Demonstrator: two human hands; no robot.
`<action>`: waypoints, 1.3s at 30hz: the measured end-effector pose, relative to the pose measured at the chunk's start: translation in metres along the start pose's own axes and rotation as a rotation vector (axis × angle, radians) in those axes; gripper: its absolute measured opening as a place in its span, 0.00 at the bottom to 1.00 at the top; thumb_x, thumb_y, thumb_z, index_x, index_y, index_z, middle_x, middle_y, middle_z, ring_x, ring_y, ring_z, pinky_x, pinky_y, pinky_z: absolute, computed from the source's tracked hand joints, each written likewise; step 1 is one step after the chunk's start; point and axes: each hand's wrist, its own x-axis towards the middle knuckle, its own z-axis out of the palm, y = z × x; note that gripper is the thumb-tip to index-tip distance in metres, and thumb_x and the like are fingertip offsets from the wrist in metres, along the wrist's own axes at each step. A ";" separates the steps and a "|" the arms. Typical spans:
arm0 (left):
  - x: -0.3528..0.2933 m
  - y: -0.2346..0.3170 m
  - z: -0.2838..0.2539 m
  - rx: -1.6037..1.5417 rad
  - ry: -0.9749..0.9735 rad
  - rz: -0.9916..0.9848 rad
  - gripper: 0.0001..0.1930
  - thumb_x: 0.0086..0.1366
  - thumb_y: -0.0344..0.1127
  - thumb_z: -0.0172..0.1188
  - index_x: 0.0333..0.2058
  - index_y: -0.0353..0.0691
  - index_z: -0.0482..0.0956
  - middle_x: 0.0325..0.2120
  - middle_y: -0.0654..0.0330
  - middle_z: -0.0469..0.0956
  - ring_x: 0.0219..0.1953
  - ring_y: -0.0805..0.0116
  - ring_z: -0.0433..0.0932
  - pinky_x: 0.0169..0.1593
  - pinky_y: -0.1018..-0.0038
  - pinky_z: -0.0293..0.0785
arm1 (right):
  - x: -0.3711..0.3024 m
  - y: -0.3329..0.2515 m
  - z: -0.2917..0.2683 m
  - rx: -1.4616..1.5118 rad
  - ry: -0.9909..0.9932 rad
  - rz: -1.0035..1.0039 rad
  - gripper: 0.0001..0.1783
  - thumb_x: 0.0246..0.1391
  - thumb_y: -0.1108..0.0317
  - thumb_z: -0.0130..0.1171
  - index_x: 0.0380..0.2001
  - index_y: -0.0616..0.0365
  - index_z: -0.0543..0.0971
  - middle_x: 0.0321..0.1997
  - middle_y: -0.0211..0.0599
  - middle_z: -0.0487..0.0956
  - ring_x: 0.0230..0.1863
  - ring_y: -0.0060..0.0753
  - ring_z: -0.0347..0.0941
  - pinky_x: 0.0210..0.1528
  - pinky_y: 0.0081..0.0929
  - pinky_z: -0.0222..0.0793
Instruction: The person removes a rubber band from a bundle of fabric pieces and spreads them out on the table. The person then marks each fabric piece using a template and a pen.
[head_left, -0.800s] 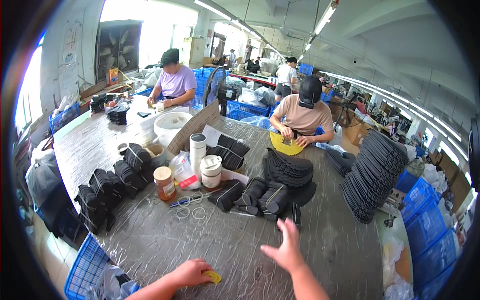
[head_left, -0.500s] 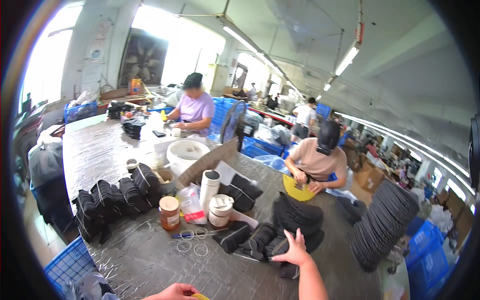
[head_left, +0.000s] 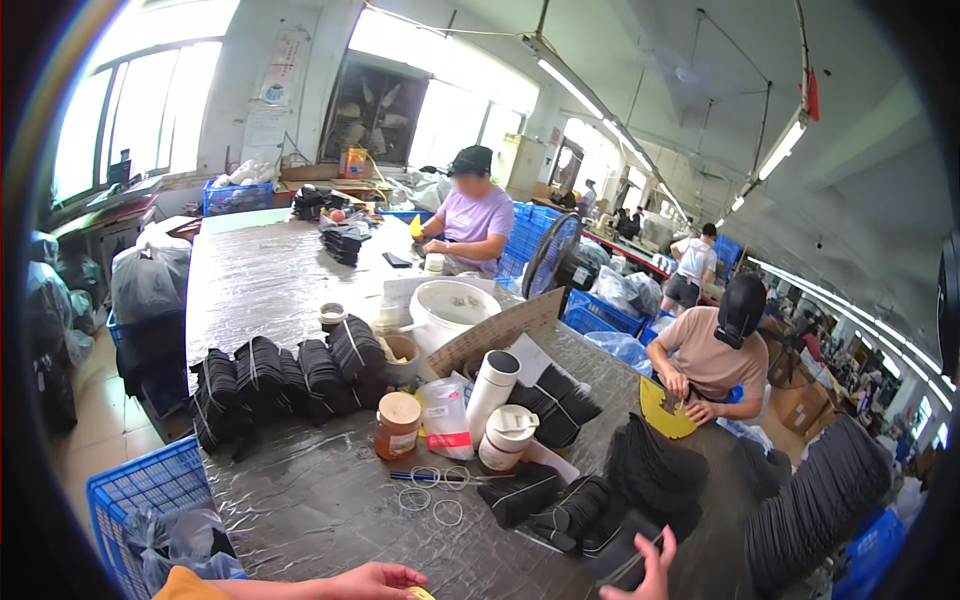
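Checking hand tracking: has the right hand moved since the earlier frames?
Yes: against the layered black stack, the right hand reached closer, then drew back toward the person.

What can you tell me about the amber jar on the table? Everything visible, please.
The jar is round, with a reddish-amber body that looks like glass or clear plastic, a pale tan lid and a whitish label. It stands upright on the table, lid on, just left of the bag; whether they touch is unclear. How full it is can't be told. Neither the left hand nor the right hand touches it.
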 end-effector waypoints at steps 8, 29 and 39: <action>0.004 -0.010 0.020 1.046 0.310 0.852 0.13 0.54 0.27 0.65 0.40 0.37 0.81 0.37 0.48 0.76 0.42 0.44 0.75 0.46 0.58 0.74 | -0.182 -0.104 0.075 0.031 -0.264 0.150 0.60 0.31 0.54 0.82 0.70 0.45 0.62 0.75 0.65 0.44 0.74 0.70 0.43 0.70 0.62 0.50; -0.031 -0.042 0.144 1.140 -0.354 0.228 0.15 0.60 0.44 0.60 0.31 0.37 0.84 0.23 0.43 0.80 0.24 0.50 0.79 0.30 0.57 0.73 | -0.232 -0.148 0.105 -0.160 -0.071 0.203 0.64 0.36 0.50 0.78 0.74 0.46 0.51 0.73 0.68 0.47 0.70 0.73 0.50 0.68 0.60 0.54; -0.073 0.010 0.157 1.051 -0.444 0.240 0.21 0.68 0.52 0.58 0.43 0.37 0.82 0.35 0.41 0.82 0.37 0.50 0.82 0.40 0.57 0.75 | -0.253 -0.133 0.123 0.096 0.033 0.425 0.53 0.48 0.38 0.67 0.72 0.43 0.57 0.74 0.62 0.50 0.73 0.69 0.47 0.69 0.63 0.50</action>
